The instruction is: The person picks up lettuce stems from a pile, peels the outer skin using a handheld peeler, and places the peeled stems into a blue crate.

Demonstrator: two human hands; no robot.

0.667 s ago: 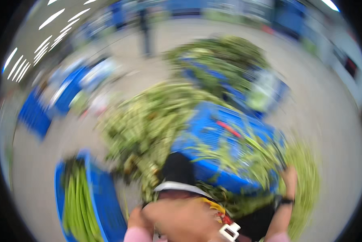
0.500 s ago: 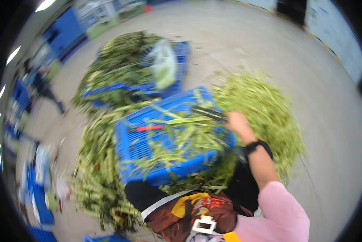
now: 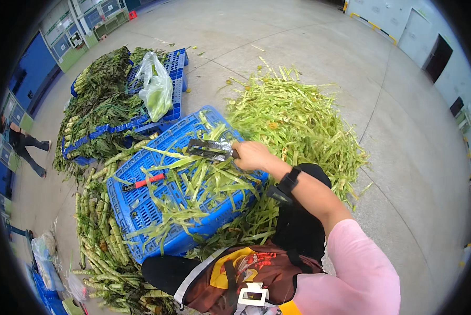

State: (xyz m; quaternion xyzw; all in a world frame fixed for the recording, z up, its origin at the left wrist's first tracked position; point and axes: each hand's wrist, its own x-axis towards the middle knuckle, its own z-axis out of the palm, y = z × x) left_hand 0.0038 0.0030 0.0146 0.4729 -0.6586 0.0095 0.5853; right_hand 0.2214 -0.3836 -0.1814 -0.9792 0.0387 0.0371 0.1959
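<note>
My right hand is closed round the dark handle of a broad, flat metal-bladed tool, whose exact kind I cannot make out. Its blade lies over long green peelings strewn across an upturned blue plastic crate before my knees. On the crate's left part rests a red-handled tool with a dark end. Beyond the crate to the right, a large heap of pale green peelings covers the floor. My left hand is out of view.
Thick green vegetable stalks lie piled left of the crate. Behind it, leafy bundles and a clear plastic bag sit on blue pallets. A person walks at the far left. Bags and blue containers stand at lower left.
My view has turned rightward, so the crate and heap appear further left. The blurred picture has become sharp. My right hand still grips the tool, now further in over the crate.
</note>
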